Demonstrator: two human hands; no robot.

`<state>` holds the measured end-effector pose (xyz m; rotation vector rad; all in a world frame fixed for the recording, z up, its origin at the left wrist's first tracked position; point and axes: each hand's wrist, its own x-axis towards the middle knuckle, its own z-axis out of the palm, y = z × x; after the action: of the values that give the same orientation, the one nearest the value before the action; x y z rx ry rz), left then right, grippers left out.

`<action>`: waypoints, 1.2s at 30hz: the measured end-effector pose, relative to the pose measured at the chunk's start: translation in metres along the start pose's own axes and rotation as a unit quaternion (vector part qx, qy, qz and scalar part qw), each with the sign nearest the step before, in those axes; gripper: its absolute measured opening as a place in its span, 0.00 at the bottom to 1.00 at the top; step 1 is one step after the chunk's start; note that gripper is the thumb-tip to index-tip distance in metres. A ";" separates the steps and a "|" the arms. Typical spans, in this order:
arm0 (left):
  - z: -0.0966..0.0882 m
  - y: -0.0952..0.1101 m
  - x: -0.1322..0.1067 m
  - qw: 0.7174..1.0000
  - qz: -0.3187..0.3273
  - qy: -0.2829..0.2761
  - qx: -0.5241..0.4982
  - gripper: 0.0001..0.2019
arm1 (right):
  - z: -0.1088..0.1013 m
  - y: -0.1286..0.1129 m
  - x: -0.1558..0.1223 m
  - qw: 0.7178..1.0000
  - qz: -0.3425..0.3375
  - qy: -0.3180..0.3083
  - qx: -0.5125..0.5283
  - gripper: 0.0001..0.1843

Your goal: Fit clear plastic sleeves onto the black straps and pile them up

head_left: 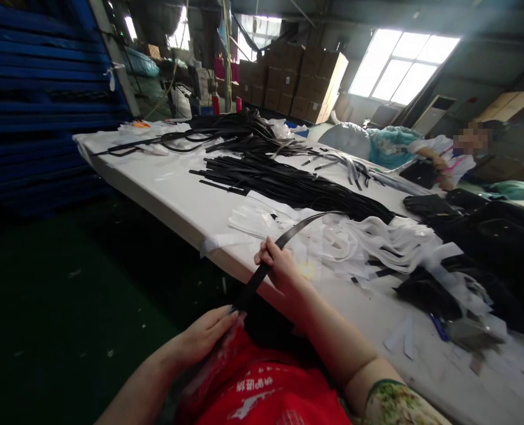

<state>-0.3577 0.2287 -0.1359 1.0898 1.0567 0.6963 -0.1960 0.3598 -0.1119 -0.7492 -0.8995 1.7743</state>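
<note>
A flat black strap (255, 283) runs up from the front of my red apron and over the table edge, its far end curving above the white strips. My right hand (274, 260) is closed around the strap about midway, thumb and fingers pinching it. Low down, my left hand (213, 327) has its fingers pressed together at the strap's lower end, against the apron (262, 383). That lower end is partly hidden by the fingers. Nearest to the right hand on the table lie white strips (377, 236) and clear plastic pieces.
A long white table (156, 183) carries bundles of black straps (288, 180) and dark fabric (501, 236) at right. A blue pen-like object (439, 327) lies near scraps. Across the table a person (448, 159) handles something dark. Blue stacked pallets (45, 106) stand left; cartons (292, 79) stand behind.
</note>
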 end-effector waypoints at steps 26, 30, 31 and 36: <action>0.006 -0.010 -0.001 0.999 0.031 -0.010 -0.015 0.24 | -0.001 0.016 0.000 0.999 -0.002 -0.017 -0.048 0.20; 0.002 -0.006 0.003 0.997 0.077 0.027 0.001 0.26 | 0.024 0.043 -0.032 0.981 0.065 -0.133 -0.123 0.22; 0.001 -0.007 0.002 0.996 0.084 0.030 0.002 0.26 | 0.026 0.046 -0.034 0.977 0.087 -0.151 -0.124 0.22; 0.003 -0.010 -0.007 0.997 0.075 0.001 0.021 0.22 | 0.019 0.017 0.002 0.996 0.065 -0.057 0.000 0.20</action>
<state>-0.3581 0.2186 -0.1426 1.2152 1.0016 0.7981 -0.2204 0.3530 -0.1164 -0.7260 -0.9456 1.9473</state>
